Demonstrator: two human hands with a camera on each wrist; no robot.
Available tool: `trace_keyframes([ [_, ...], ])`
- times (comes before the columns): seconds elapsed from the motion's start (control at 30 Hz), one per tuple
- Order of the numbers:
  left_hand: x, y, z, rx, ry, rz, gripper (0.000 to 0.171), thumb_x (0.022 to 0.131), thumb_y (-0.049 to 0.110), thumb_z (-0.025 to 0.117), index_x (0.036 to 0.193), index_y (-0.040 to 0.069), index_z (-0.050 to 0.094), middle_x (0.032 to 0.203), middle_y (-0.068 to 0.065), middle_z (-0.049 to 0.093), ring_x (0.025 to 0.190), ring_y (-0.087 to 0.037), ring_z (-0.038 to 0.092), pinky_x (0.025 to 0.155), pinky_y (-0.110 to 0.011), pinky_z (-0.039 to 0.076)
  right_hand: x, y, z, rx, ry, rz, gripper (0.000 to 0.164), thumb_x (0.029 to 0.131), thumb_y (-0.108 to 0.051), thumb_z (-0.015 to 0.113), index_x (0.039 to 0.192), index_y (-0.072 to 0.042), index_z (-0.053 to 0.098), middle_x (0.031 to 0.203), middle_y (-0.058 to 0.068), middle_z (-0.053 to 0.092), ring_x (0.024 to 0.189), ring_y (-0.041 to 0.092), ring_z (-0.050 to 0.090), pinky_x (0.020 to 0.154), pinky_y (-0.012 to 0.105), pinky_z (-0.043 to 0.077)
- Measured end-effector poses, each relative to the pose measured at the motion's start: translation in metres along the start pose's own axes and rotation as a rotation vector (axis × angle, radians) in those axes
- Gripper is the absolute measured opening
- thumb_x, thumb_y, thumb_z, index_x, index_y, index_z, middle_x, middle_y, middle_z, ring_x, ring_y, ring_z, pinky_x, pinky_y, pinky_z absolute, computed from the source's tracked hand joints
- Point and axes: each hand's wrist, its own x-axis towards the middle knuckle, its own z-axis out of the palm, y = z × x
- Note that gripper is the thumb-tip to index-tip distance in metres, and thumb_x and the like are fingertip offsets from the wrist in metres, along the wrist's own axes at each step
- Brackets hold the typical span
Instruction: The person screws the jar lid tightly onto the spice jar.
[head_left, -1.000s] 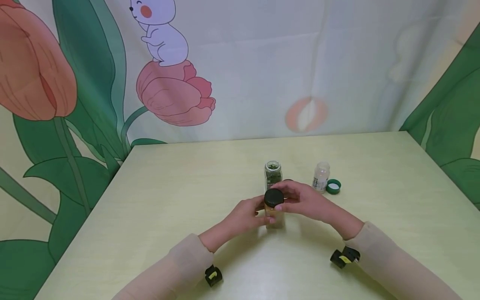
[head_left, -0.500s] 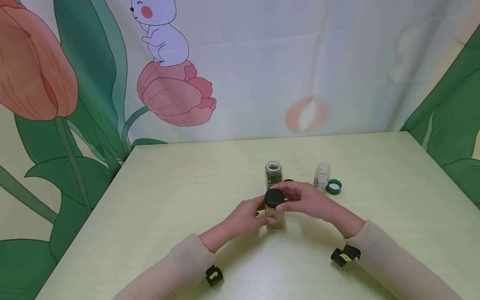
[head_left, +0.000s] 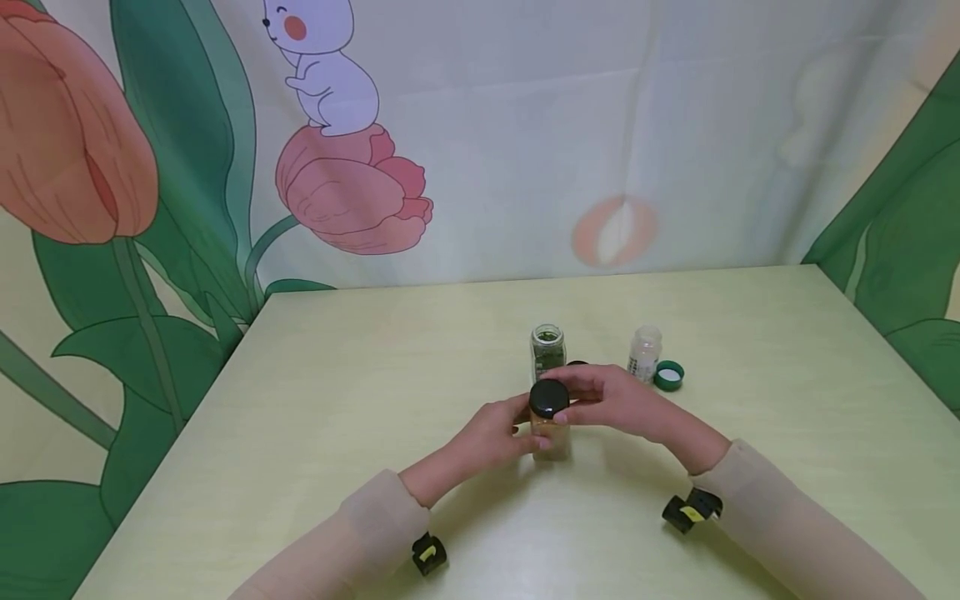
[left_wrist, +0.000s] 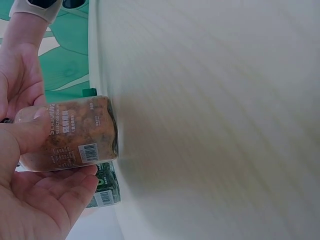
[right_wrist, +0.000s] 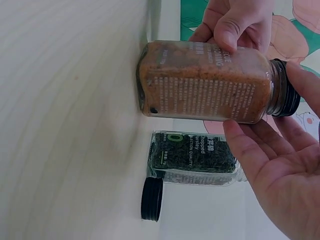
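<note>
A square glass jar of orange-brown barbecue seasoning point(right_wrist: 200, 82) stands upright, its base right at the tabletop. Its black screw lid point(head_left: 549, 398) is on. My left hand point(head_left: 486, 435) grips the body of the jar from the left, thumb across the printed label. From the right, my right hand point(head_left: 622, 407) holds the lid between thumb and fingers. Just behind is a lidless glass jar of chopped parsley point(right_wrist: 192, 152), filled with dark green flakes. Beside that jar a loose black lid point(right_wrist: 151, 199) lies on the table, mostly hidden by my right hand in the head view.
A small clear bottle point(head_left: 643, 354) without a cap stands behind my right hand, with a green cap point(head_left: 668, 376) lying upturned beside it. The pale wooden table point(head_left: 360, 375) ends at a printed curtain point(head_left: 510, 167) at the back.
</note>
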Motion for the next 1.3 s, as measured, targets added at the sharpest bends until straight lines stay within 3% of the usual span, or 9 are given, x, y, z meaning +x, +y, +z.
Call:
trace_keyframes([
  [0.2, 0.001, 0.000, 0.000, -0.003, 0.000, -0.003, 0.049, 0.096, 0.013, 0.072, 0.139, -0.002, 0.056, 0.139, -0.021, 0.065, 0.134, -0.038, 0.060, 0.113, -0.050, 0.050, 0.001, -0.001, 0.001, -0.019, 0.004, -0.002, 0.048, 0.095, -0.009, 0.073, 0.138, 0.004, 0.056, 0.135, 0.028, 0.065, 0.129, 0.042, 0.062, 0.103, 0.036, 0.058],
  [0.57, 0.000, -0.001, -0.001, 0.007, -0.008, -0.002, 0.050, 0.096, 0.013, 0.073, 0.140, -0.003, 0.055, 0.140, -0.023, 0.063, 0.134, -0.040, 0.060, 0.113, -0.050, 0.050, 0.003, 0.002, 0.002, -0.021, 0.019, 0.026, 0.052, 0.093, -0.013, 0.075, 0.138, 0.002, 0.053, 0.136, 0.026, 0.064, 0.127, 0.038, 0.063, 0.102, 0.032, 0.058],
  [0.8, 0.001, -0.001, 0.000, 0.018, 0.004, 0.011, 0.049, 0.095, 0.014, 0.073, 0.138, -0.003, 0.057, 0.139, -0.022, 0.065, 0.132, -0.039, 0.061, 0.112, -0.050, 0.050, 0.003, 0.000, -0.007, -0.034, -0.091, -0.010, 0.061, 0.097, -0.013, 0.070, 0.149, 0.003, 0.042, 0.145, 0.030, 0.056, 0.135, 0.046, 0.056, 0.107, 0.044, 0.056],
  [0.97, 0.001, 0.000, 0.001, 0.030, 0.007, 0.005, 0.049, 0.095, 0.016, 0.074, 0.138, -0.002, 0.057, 0.138, -0.021, 0.066, 0.132, -0.038, 0.062, 0.112, -0.049, 0.051, 0.004, -0.002, -0.011, -0.065, -0.133, -0.028, 0.055, 0.099, -0.013, 0.068, 0.147, 0.003, 0.047, 0.143, 0.028, 0.057, 0.132, 0.043, 0.060, 0.106, 0.043, 0.056],
  [1.17, 0.001, 0.000, 0.000, 0.018, 0.003, -0.008, 0.051, 0.095, 0.015, 0.074, 0.140, -0.002, 0.056, 0.139, -0.021, 0.065, 0.133, -0.038, 0.061, 0.113, -0.050, 0.050, 0.003, -0.004, -0.007, -0.076, -0.100, -0.028, 0.048, 0.099, -0.013, 0.068, 0.141, 0.003, 0.051, 0.138, 0.026, 0.061, 0.130, 0.040, 0.060, 0.108, 0.048, 0.054],
  [1.3, 0.000, 0.000, 0.000, 0.016, 0.003, -0.005, 0.051, 0.095, 0.015, 0.074, 0.140, -0.002, 0.056, 0.139, -0.021, 0.065, 0.133, -0.038, 0.061, 0.112, -0.051, 0.050, 0.002, -0.003, -0.004, -0.074, -0.073, -0.027, 0.045, 0.098, -0.013, 0.068, 0.138, 0.002, 0.053, 0.136, 0.025, 0.063, 0.129, 0.039, 0.060, 0.106, 0.042, 0.056],
])
